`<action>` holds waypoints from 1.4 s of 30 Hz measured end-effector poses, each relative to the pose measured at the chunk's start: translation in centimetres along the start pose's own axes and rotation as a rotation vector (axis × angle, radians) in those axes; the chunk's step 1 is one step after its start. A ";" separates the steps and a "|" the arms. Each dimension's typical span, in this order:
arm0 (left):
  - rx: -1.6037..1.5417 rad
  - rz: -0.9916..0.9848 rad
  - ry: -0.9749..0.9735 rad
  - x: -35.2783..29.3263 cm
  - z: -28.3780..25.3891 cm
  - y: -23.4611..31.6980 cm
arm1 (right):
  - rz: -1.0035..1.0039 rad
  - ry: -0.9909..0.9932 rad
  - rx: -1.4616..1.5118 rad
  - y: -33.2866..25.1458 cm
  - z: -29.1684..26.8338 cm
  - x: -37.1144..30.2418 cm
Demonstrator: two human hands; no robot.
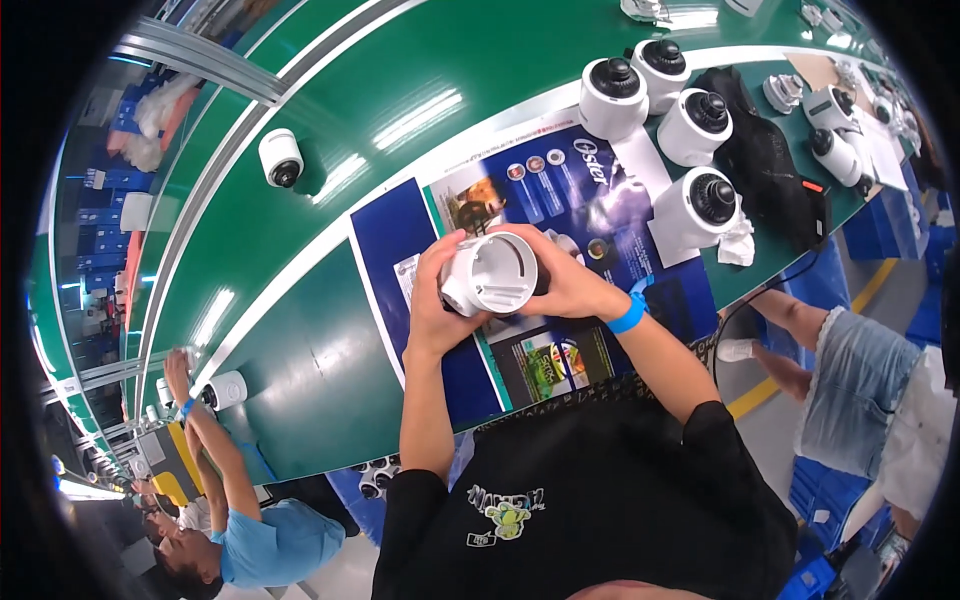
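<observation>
Between my two hands is a white security camera housing (502, 268), its round hollow end turned up toward me with ribs visible inside. My left hand (436, 308) wraps its left side, thumb along the upper edge. From the right, my right hand (572, 283) grips the opposite wall; some of its fingers are hidden behind the housing. Beneath my hands lies a flattened blue printed cardboard sheet (468, 385). A blue wrist strap (628, 314) is on my right wrist.
Several white cameras with black domes (690, 210) stand right of the cardboard, beside a black cloth bundle (765, 165). One white camera (281, 158) lies on the green bench (330, 330) at the far left. A co-worker in blue (275, 545) reaches across at left; another person (860, 390) stands right.
</observation>
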State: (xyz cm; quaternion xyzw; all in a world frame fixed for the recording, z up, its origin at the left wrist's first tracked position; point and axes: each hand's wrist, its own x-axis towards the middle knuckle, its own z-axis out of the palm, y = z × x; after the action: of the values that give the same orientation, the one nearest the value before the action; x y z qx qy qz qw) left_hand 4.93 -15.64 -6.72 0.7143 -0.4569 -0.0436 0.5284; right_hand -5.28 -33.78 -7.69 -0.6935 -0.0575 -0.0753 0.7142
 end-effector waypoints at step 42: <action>-0.439 -0.629 -0.189 -2.3 -6.3 -1.0 | 0.146 0.382 -0.169 1.0 -1.2 -0.3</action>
State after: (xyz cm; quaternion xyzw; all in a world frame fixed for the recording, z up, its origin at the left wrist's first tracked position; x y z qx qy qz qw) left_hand 7.64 -9.54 -5.75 0.6824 -0.2424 -0.3653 0.5849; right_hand -5.41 -34.90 -8.76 -0.7263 0.1359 -0.1581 0.6550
